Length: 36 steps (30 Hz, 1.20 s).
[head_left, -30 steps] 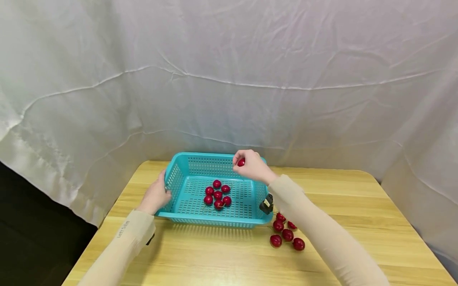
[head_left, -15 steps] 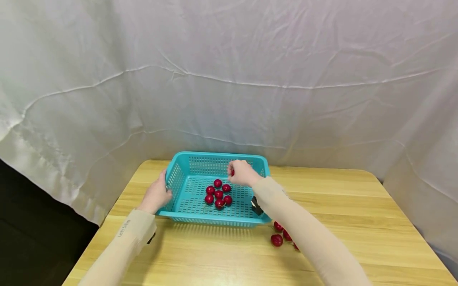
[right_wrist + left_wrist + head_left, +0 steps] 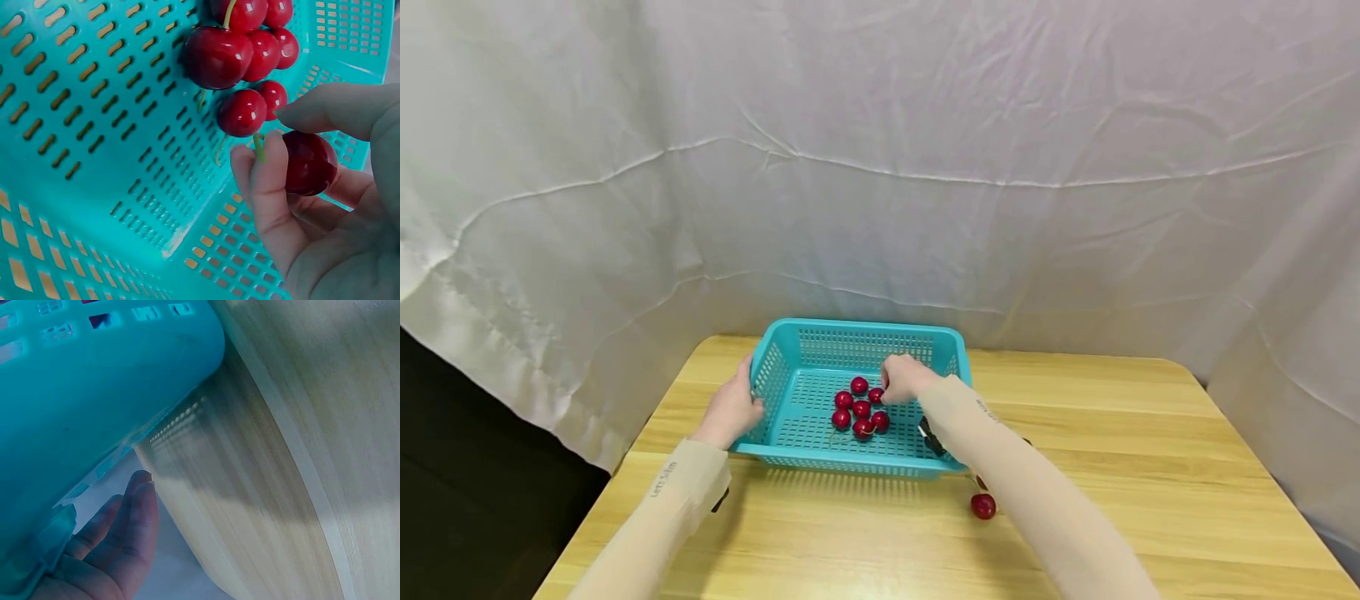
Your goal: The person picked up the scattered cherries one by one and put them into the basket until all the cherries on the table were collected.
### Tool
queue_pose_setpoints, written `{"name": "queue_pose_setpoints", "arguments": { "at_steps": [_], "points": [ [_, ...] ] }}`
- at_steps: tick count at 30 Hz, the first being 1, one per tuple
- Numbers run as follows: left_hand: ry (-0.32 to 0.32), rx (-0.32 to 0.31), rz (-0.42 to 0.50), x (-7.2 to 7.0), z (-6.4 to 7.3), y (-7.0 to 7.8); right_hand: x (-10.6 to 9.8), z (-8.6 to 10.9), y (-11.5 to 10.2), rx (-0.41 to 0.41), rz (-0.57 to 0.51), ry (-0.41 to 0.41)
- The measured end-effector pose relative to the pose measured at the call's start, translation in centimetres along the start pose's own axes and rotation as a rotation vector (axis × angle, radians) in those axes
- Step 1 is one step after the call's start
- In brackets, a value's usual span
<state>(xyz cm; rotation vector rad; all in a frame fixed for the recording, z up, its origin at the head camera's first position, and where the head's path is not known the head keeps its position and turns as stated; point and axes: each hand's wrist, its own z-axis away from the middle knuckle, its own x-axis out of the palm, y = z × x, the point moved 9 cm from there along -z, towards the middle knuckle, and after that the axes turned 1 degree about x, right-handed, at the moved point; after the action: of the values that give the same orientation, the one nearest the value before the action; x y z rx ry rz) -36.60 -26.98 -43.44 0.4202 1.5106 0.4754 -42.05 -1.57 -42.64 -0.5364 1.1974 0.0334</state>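
A turquoise perforated plastic basket [image 3: 868,465] sits toward the back of the table. My left hand [image 3: 733,407] grips its left rim; in the left wrist view several fingers [image 3: 134,528] extend along the outside. Inside the basket, my right hand [image 3: 906,379] is low over its floor, right of a cluster of red cherries [image 3: 862,409]. The right wrist view has a dark red cherry [image 3: 310,164] with a green stem held between thumb and fingers, close to those cherries. In the head view, the hand hides that held cherry.
Outside the basket, at its front right corner, a loose cherry [image 3: 983,506] lies on the wooden table [image 3: 850,542], others partly hidden by the right sleeve [image 3: 1022,475]. A pale curtain [image 3: 880,233] hangs behind the table.
My right hand has come down from above the basket's back right rim to its floor, carrying the cherry toward the cluster. The left hand keeps its place on the rim.
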Motion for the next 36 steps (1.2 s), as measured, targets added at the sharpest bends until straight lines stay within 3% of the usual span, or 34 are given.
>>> {"name": "queue_pose_setpoints", "arguments": {
  "at_steps": [22, 36],
  "points": [
    [-0.003, -0.007, 0.004, 0.0, 0.1, 0.2, 0.8, 0.2, 1.1, 0.094, -0.015, -0.042],
    [-0.012, -0.012, 0.013, 0.2, -0.1, 0.0, 0.5, 0.4, 1.2, 0.087, 0.021, -0.032]
  ]
}}
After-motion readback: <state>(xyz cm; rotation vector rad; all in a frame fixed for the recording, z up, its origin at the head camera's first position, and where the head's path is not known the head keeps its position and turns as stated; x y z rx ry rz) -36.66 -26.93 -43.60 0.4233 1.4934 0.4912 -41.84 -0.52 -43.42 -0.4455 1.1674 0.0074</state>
